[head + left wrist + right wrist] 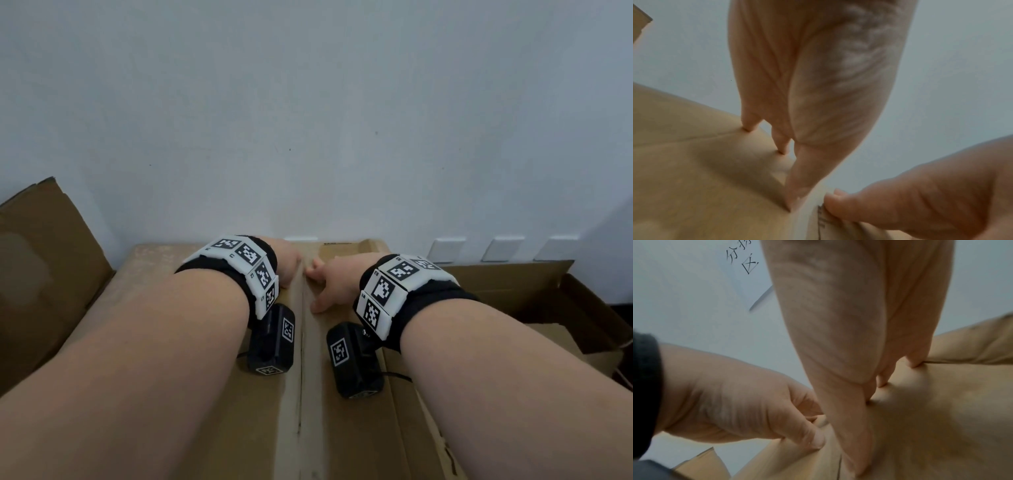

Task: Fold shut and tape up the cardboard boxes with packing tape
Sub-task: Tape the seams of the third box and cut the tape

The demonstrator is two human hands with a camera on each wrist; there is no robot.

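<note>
A closed brown cardboard box (370, 428) lies under both forearms, its two top flaps meeting at a centre seam. A pale strip of packing tape (291, 428) runs along that seam to the far edge. My left hand (291, 265) is at the far end of the seam, and the left wrist view shows its straight fingers (781, 146) pressing tip-down on the cardboard (694, 178). Just right of the seam my right hand (325, 281) presses down too, fingers (914, 360) straight on the flap (941, 418). The left thumb (818, 441) pushes on the tape end. No tape roll is visible.
An open box with a raised flap (41, 257) stands at the left. Another open box (531, 298) sits at the right. A pale wall (308, 120) with white sockets (503, 248) rises right behind the box. A handwritten sheet (744, 261) hangs on the wall.
</note>
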